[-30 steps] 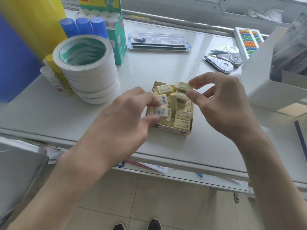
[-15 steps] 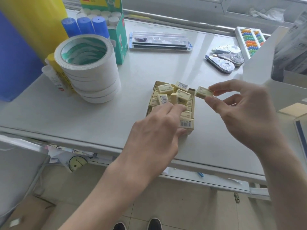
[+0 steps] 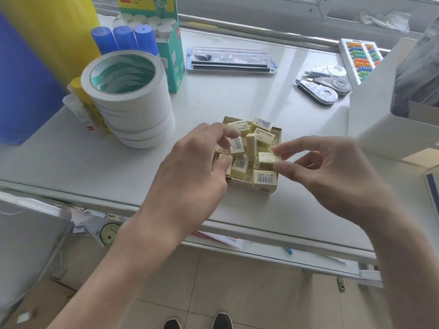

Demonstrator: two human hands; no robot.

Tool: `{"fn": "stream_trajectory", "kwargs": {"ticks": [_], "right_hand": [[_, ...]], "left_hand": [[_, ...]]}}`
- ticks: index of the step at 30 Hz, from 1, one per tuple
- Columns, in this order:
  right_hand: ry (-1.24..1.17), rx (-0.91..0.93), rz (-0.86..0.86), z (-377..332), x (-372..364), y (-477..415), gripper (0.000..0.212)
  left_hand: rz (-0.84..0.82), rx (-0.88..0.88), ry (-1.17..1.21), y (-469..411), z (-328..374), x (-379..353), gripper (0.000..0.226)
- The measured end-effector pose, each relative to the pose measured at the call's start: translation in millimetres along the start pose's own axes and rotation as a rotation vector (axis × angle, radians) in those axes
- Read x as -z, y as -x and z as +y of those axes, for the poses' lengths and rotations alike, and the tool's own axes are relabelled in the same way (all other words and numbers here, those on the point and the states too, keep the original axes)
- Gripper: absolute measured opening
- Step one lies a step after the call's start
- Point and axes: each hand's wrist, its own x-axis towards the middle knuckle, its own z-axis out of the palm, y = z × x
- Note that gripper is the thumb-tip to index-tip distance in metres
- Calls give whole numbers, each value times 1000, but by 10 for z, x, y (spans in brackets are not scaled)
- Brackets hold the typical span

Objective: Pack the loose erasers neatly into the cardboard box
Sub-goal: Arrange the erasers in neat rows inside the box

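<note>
Swinging in from the 3 o'clock side of the cardboard box (image 3: 263, 189), the right hand (image 3: 332, 176) now carries its eraser (image 3: 267, 160) over the box's near right corner. Its grip is a narrow pinch of thumb and forefinger on the block's end. The left hand (image 3: 190, 172) has shifted from the box's 6 o'clock edge to its 9 o'clock side. Its grip is loosely parted, the thumb resting on the heap and holding nothing I can make out. I judge a placement is close, with the left hand clearing a slot.

The box sits mid-surface (image 3: 213, 103), at 4 o'clock of the stacked tape rolls (image 3: 133, 98). The loose erasers (image 3: 261, 136) are small cream blocks in paper sleeves, some showing barcodes. They lie tumbled at odd angles, one on end, not yet neat. The box is thin, shallow card.
</note>
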Motion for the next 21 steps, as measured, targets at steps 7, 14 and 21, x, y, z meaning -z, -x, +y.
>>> {"fn": "stream_trajectory", "kwargs": {"ticks": [7, 14, 21], "right_hand": [[42, 45, 4, -41, 61, -79, 14], [117, 27, 89, -71, 16, -304, 10], [175, 38, 61, -88, -13, -391, 17]], "left_hand": [[59, 62, -14, -85, -66, -12, 25], [27, 24, -35, -333, 45, -93, 18], [27, 84, -80, -438, 165, -156, 32]]}}
